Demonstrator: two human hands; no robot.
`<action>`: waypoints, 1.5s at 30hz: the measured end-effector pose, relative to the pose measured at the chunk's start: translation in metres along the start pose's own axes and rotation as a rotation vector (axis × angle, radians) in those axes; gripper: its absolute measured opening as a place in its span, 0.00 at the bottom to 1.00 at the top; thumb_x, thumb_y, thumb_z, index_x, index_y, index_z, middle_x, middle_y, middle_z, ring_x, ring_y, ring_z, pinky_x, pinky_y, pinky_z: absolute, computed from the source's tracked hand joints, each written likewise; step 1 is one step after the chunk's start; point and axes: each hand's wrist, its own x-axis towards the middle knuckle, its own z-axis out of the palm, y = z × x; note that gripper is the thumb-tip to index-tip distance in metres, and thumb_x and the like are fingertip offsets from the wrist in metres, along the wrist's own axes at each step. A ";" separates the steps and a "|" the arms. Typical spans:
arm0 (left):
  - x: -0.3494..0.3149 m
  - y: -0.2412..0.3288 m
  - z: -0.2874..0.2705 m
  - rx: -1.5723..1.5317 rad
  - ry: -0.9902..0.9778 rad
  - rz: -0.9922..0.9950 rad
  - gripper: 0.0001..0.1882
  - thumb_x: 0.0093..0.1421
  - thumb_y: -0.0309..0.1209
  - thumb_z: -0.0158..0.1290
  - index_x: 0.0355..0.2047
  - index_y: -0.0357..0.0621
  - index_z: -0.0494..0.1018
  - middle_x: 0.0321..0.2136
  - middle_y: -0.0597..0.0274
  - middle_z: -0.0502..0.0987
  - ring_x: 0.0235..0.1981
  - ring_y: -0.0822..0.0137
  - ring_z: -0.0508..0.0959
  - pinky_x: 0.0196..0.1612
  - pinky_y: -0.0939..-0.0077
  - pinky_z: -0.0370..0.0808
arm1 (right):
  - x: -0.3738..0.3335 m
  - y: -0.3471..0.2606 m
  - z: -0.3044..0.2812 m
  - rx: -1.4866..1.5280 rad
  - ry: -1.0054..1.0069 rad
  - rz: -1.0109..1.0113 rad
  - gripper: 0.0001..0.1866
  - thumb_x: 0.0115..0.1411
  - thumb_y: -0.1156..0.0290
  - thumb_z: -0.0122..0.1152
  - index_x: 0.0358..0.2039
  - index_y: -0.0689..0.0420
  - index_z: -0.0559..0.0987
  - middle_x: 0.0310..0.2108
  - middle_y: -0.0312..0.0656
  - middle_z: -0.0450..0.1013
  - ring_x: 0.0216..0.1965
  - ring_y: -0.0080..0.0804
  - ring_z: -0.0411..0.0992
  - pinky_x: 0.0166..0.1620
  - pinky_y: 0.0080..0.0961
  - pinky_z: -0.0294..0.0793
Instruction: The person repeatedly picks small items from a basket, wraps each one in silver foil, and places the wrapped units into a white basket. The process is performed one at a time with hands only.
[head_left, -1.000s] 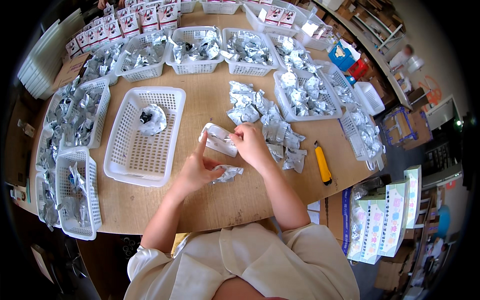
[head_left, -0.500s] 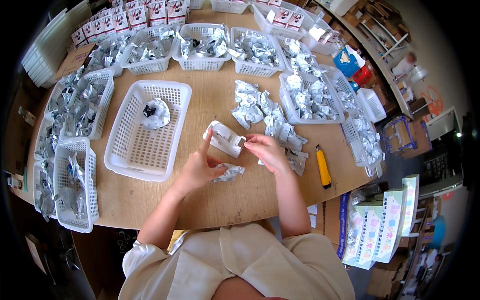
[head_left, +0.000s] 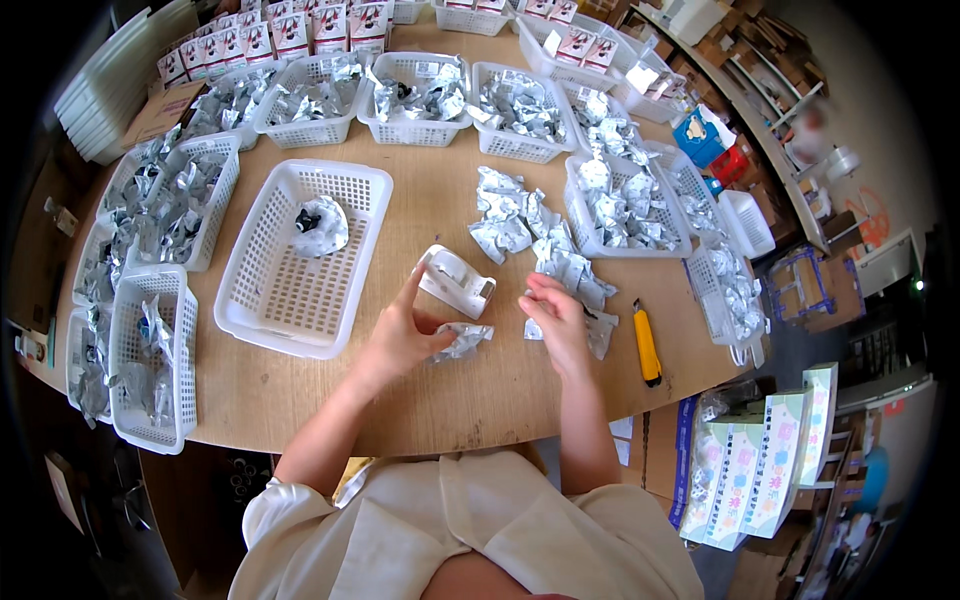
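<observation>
A white tape dispenser [head_left: 457, 282] lies tilted on the wooden table in front of me. My left hand [head_left: 400, 335] has its index finger stretched up against the dispenser's left end. Its thumb and lower fingers close on a crumpled silver foil packet [head_left: 465, 340]. Just right of the dispenser, apart from it, is my right hand [head_left: 558, 318], thumb and fingertips drawn together; anything between them is too small to make out. Several loose foil packets [head_left: 505, 222] lie beyond that hand. A white perforated basket [head_left: 228, 290] on the left holds one opened-looking packet [head_left: 320, 227] with a dark part.
A yellow utility knife [head_left: 647, 345] lies at the right. White baskets of foil packets [head_left: 415, 128] ring the table's far side and both ends. Red-and-white printed pouches [head_left: 290, 35] stand at the back. Patterned boxes [head_left: 740, 465] are stacked beyond the right edge.
My right hand has drawn away from the dispenser's right end, a little to the right and down. My left hand stays against the dispenser and packet. The whole view has shifted slightly.
</observation>
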 end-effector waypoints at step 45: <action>-0.024 0.034 0.030 -0.442 0.379 0.346 0.08 0.57 0.19 0.58 0.37 0.30 0.75 0.39 0.54 0.80 0.38 0.70 0.80 0.39 0.77 0.81 | -0.032 -0.043 0.068 0.035 -0.003 -0.723 0.20 0.57 0.82 0.59 0.51 0.64 0.71 0.58 0.53 0.63 0.61 0.39 0.62 0.62 0.35 0.60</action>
